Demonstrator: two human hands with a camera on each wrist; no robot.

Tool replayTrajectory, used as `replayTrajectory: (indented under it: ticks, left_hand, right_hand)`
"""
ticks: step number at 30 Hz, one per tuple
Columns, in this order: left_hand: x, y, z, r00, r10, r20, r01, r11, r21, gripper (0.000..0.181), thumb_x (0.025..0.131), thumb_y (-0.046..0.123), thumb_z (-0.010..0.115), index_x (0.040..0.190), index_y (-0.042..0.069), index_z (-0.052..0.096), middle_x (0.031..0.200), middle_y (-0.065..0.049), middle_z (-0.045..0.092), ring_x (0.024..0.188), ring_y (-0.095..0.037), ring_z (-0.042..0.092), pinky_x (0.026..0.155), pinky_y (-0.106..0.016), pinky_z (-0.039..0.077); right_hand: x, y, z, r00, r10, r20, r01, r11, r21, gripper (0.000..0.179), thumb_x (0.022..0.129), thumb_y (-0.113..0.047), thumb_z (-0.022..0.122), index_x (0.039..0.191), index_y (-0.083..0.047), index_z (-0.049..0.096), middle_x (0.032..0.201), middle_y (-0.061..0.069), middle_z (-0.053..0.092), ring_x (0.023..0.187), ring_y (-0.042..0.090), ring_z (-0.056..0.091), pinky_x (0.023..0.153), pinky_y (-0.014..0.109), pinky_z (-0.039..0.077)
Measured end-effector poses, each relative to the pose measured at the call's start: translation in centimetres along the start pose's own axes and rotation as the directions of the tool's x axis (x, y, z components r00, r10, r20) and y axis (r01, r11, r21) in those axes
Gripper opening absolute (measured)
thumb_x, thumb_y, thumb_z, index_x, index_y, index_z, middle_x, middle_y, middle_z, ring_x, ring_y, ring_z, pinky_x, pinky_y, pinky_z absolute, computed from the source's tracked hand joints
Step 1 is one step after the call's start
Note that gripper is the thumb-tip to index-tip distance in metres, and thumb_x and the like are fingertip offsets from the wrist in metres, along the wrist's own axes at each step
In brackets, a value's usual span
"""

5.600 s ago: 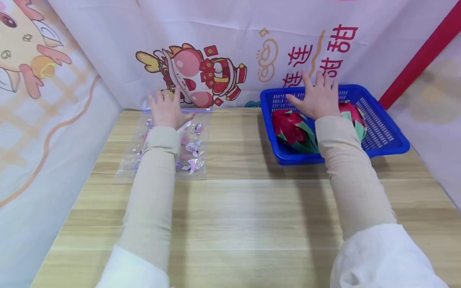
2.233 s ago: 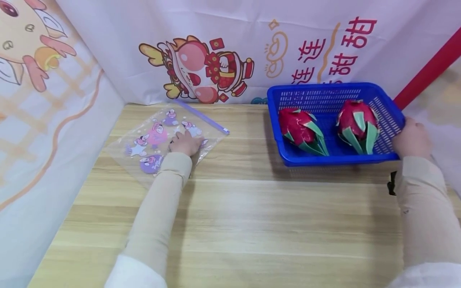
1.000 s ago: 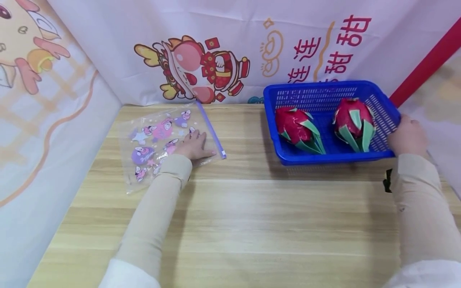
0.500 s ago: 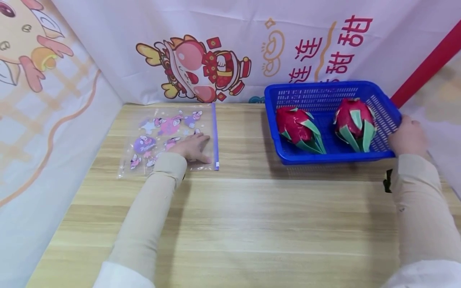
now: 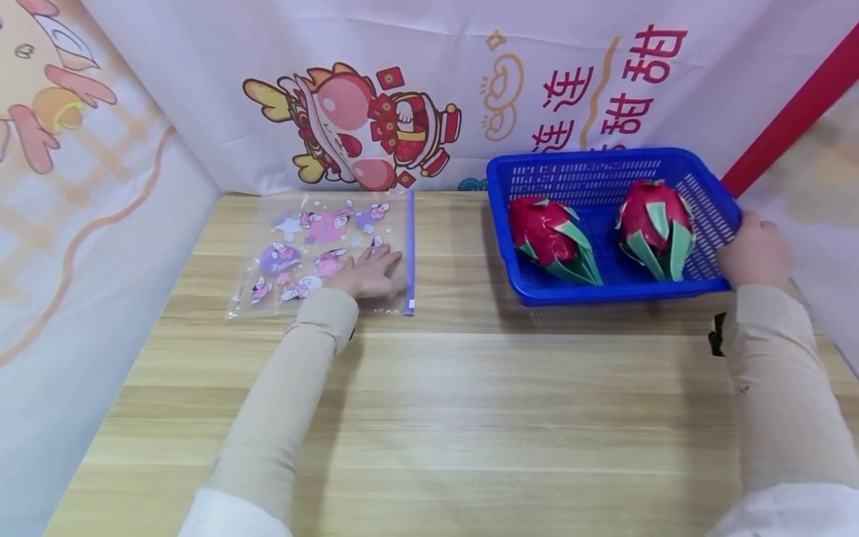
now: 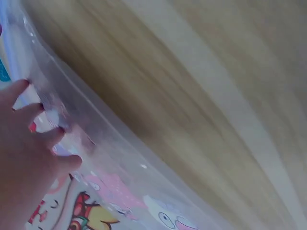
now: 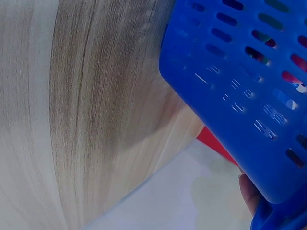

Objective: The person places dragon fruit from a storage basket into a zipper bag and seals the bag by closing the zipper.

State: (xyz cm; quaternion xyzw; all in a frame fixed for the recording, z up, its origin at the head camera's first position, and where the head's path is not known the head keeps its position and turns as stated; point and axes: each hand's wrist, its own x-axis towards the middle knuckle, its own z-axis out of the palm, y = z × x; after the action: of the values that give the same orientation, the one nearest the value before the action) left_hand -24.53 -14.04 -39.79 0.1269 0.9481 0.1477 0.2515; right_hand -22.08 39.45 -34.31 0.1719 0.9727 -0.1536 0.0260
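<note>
A clear zip bag point(image 5: 282, 287) with pink and purple cartoon prints lies flat on the table, its purple zip strip point(image 5: 411, 224) towards the right. My left hand point(image 5: 367, 274) rests on the bag near that strip with fingers spread; the left wrist view shows the fingertips point(image 6: 62, 160) touching the plastic. To the right is a blue plastic basket point(image 5: 604, 293) holding two red dragon fruits with green leaves, one at the left point(image 5: 542, 230) and one at the right point(image 5: 649, 216). My right hand point(image 5: 757, 252) grips the basket's right rim. In the right wrist view the basket's wall point(image 7: 216, 96) hides most of that hand.
The wooden table point(image 5: 456, 418) stretches in front of both arms. Behind it hangs a white cloth point(image 5: 429, 45) with a cartoon print and red characters. Another printed cloth point(image 5: 60, 246) borders the left side.
My left hand has moved from above the bag onto it, and the bag has turned and then straightened, zip strip now at right. My right hand has gone from over the basket to its right rim.
</note>
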Motion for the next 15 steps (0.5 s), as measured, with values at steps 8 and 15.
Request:
replayTrajectory:
  ticks: [8, 15]
  left_hand:
    - [1.1, 2.7, 0.7, 0.969, -0.052, -0.242, 0.065, 0.997, 0.046, 0.071, 0.09, 0.056, 0.05, 0.136, 0.002, 0.047, 0.138, -0.024, 0.045, 0.128, -0.04, 0.042, 0.111, -0.053, 0.036]
    - [1.5, 4.4, 1.4, 0.956, -0.08, -0.283, 0.117, 0.987, 0.113, 0.079, 0.086, 0.052, 0.06, 0.144, 0.005, 0.036, 0.134, -0.024, 0.048, 0.124, -0.038, 0.047, 0.098, -0.051, 0.049]
  right_hand:
    - [-0.1, -0.1, 0.1, 1.0, 0.007, -0.002, -0.007, 1.0, 0.008, 0.068, 0.089, -0.012, 0.038, 0.146, 0.012, 0.012, 0.128, 0.045, 0.033, 0.116, 0.055, 0.033, 0.101, 0.069, 0.03]
    - [0.2, 0.0, 0.2, 1.0, 0.02, 0.006, -0.021, 1.0, 0.008, 0.068, 0.09, -0.013, 0.038, 0.147, 0.011, 0.01, 0.129, 0.045, 0.032, 0.116, 0.055, 0.033, 0.101, 0.069, 0.03]
